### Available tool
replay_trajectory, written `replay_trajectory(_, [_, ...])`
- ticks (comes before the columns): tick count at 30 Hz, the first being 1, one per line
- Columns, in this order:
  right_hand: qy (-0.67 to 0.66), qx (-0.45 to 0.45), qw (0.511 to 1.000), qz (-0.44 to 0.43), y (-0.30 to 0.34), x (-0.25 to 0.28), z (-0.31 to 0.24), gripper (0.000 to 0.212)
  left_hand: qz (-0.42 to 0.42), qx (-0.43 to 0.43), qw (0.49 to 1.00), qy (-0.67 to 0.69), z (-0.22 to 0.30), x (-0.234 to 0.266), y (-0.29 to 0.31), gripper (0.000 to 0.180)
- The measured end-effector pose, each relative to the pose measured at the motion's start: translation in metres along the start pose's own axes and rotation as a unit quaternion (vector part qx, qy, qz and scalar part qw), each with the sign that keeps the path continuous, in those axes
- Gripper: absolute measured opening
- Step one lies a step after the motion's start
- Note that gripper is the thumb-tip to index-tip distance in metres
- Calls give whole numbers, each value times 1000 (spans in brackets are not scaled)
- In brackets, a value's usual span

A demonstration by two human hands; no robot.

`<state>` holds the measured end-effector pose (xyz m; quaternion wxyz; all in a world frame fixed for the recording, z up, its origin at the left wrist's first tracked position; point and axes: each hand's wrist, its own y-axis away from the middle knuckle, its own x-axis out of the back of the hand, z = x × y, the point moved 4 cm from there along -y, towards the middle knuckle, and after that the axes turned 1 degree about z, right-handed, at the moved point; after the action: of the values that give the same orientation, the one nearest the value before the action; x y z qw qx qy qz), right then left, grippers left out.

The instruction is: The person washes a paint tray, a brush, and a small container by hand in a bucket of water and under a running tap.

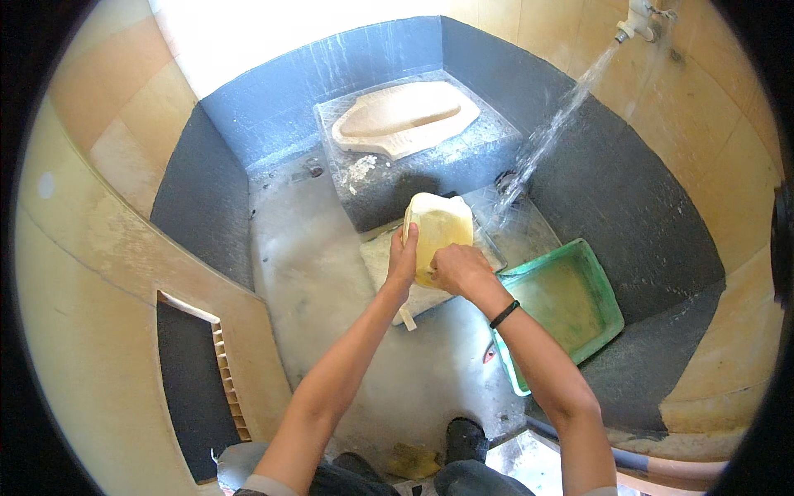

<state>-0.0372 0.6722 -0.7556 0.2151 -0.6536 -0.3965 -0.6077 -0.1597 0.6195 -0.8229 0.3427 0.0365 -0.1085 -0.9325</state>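
Observation:
A pale yellow, translucent plastic container is held up in the middle of the view. My left hand grips its left side, with the thumb along the edge. At its lower right, my right hand is closed, with its knuckles up against the container. Whatever may be inside those fingers is hidden. Below both hands a pale flat tray-like piece lies on the wet floor, partly covered by the container. Just right of my right forearm stands a green rectangular tub with cloudy, yellowish liquid in it.
Water pours from a wall tap at the upper right onto the floor near a drain hole. A squat toilet sits on a raised dark block ahead. On the left is a door with a broken lower panel. My shoes are below.

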Motion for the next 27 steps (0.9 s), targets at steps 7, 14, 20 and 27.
replay_trajectory(7, [-179,11,982,55,8,20,16,27,15,-102,995,-2,6,2,-7,85])
replay_trajectory(14, [-202,-78,935,282,-15,12,84,36,96,-265,918,-278,68,8,5,87])
replay_trajectory(20, [-705,-210,668,112,-21,-7,120,48,199,-517,698,-455,153,23,37,99])
replay_trajectory(27, [-863,-152,452,167,-78,-26,162,28,101,-655,563,-494,166,11,64,103])
